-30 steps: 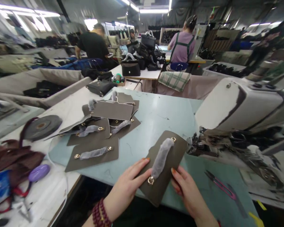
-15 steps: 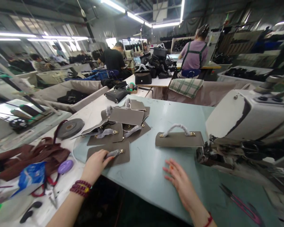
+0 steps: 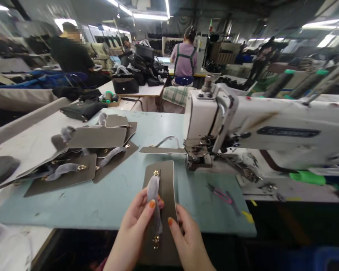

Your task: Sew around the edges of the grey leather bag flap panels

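A grey-brown leather panel with a wrapped handle and gold rings lies lengthwise at the near edge of the pale blue table. My left hand pinches the wrapped handle with thumb and fingers. My right hand grips the panel's right side, thumb on top. Another panel of the same kind lies by the needle of the white sewing machine. A pile of several such panels sits to the left.
Pink-handled thread snips lie right of the held panel. A dark bag and thread spools are at the table's far left. Other people work at tables behind, one in a purple top, one in black.
My left hand took a panel from the pile and brought it to the near edge; both hands now hold it. The view swung right toward the sewing machine.
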The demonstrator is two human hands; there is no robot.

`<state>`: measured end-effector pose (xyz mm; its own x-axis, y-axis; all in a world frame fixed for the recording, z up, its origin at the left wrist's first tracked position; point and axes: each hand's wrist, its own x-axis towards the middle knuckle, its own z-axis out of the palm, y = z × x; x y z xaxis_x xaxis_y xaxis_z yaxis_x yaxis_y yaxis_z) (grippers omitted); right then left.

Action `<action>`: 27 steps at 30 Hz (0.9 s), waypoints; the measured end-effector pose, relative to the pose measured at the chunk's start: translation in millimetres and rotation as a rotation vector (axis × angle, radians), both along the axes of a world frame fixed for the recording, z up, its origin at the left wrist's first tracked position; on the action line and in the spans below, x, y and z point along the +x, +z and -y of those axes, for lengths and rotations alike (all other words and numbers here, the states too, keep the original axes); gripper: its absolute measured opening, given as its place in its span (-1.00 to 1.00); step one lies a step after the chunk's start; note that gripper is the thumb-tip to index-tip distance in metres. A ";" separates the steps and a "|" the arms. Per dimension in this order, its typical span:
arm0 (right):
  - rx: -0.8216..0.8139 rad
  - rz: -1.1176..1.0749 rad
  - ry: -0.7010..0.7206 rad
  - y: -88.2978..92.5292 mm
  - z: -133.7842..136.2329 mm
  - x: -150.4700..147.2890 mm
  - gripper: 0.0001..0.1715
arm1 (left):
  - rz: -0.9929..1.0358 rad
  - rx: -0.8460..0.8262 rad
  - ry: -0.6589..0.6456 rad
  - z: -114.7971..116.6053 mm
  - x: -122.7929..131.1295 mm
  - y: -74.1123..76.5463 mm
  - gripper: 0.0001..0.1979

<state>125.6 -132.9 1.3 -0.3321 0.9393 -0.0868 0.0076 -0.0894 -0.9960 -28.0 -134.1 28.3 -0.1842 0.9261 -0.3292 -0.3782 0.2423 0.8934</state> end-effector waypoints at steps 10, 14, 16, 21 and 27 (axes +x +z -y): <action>0.073 0.157 -0.200 9.7 -7.1 33.9 -0.65 | -0.188 -0.045 -0.110 30.7 12.6 -61.9 -0.27; -0.007 0.040 -0.076 26.8 -4.9 27.6 -0.56 | -0.026 -0.128 -0.090 30.4 37.7 -59.7 -0.41; -0.026 -0.001 0.018 36.5 -2.1 29.5 -0.49 | 0.139 -0.162 -0.108 29.1 45.3 -54.8 -0.48; 0.087 0.004 0.111 47.1 5.2 37.7 -0.26 | 0.473 -0.170 -0.016 27.4 48.6 -47.6 -0.53; 0.132 0.038 0.183 47.3 7.1 31.0 -0.23 | 0.674 -0.250 0.026 16.5 42.0 -38.1 -0.58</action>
